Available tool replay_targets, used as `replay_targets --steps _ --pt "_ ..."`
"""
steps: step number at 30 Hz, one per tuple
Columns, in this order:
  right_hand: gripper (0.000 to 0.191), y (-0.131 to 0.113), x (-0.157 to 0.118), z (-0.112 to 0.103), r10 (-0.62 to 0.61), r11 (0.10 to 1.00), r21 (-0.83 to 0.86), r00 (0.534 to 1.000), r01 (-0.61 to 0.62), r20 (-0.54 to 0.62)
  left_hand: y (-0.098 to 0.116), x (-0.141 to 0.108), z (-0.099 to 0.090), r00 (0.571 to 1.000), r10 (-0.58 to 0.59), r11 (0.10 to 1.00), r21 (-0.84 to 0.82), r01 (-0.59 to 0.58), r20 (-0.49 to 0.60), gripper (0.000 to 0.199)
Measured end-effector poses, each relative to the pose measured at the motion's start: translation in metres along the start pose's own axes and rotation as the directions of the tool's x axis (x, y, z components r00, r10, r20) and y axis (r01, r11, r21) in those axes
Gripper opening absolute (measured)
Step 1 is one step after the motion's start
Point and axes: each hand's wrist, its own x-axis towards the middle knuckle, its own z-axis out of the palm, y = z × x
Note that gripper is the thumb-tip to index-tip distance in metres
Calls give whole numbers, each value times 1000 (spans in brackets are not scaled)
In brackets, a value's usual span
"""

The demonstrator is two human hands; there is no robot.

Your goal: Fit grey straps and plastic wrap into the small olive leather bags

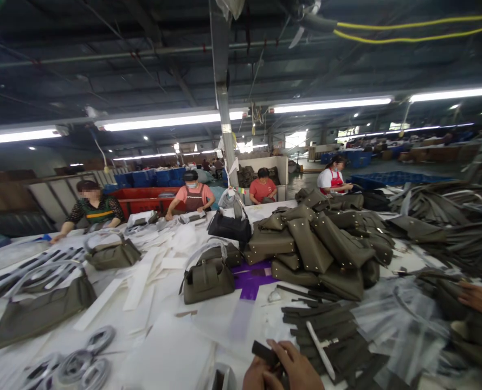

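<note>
Strips of flat dark olive leather-like material (306,323) lie fanned out at the near right of the white tabletop (268,315), with a slender white stick-like tool (319,348) resting across them. Just left of these, at the near edge, the left hand (258,376) and right hand (300,364) meet, both clamped on a short, dark, flat strip piece (265,353) whose end juts up to the left. Beyond them stands a dark olive handbag with pale-wrapped handles (209,280), near a glossy purple sheet (249,289). Farther right rises a heap of olive bag bodies with small shiny studs (312,246). At the near left lie grey coiled rolls (75,365); at the far right edge, a co-worker's hand (481,299) touches olive material.
</note>
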Motion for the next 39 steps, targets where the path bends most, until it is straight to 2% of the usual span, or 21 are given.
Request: replay_targets --steps 2,4,7,12,15,16,17,19,21,22,24,26,28,30,32,34,36,39 --pt "39 -7 2 -6 -82 996 -21 996 81 -35 -2 -9 5 990 96 995 -6 -98 -105 38" --pt "35 -17 5 -15 -146 989 -31 989 145 -27 1 -18 7 976 117 992 -21 -123 -182 38" --pt "32 -29 12 -25 -228 974 10 972 228 51 8 -23 5 971 117 993 -2 -120 -208 28" --pt "29 -35 26 -27 -220 963 168 975 211 36 6 -17 14 972 156 988 40 -151 -177 16" --pt "24 -43 38 -33 -106 893 439 994 97 -3 5 -19 28 969 209 977 58 -203 -134 17" --pt "25 -47 43 -37 -31 821 570 999 28 -4 6 -20 32 965 222 975 59 -216 -138 15" --pt "26 -50 49 -44 54 709 703 998 -43 7 7 -22 35 961 233 972 52 -228 -151 13" --pt "24 -57 62 -63 204 399 908 978 -128 48 10 -23 38 953 246 969 21 -246 -178 18" --pt "17 -62 75 -91 265 102 990 962 -99 69 12 -24 37 953 256 965 -14 -261 -164 23" --pt "15 -62 82 -106 269 -6 998 961 -60 59 13 -25 37 954 264 962 -29 -271 -140 25" --pt "13 -59 93 -136 281 -149 988 960 36 7 13 -25 37 956 272 960 -43 -278 -108 26" --pt "12 -52 98 -157 321 -209 970 945 127 -55 11 -24 39 959 250 967 -23 -256 -134 27" --pt "15 -42 93 -164 392 -205 963 916 177 -85 9 -22 41 958 203 979 32 -200 -204 28" --pt "27 -35 76 -154 466 -173 974 884 143 -48 6 -20 41 952 151 986 110 -126 -267 29" --pt "41 -31 51 -133 507 -137 990 860 17 55 5 -17 38 946 124 978 198 -66 -298 31" --pt "50 -30 24 -107 499 -87 985 849 -147 171 6 -16 34 945 127 960 276 -41 -303 34" --pt "55 -29 2 -84 470 11 965 853 -262 227 8 -15 32 945 151 943 329 -50 -290 38" --pt "50 -22 -15 -61 434 291 873 867 -392 245 12 -16 35 953 184 928 362 -88 -241 39"
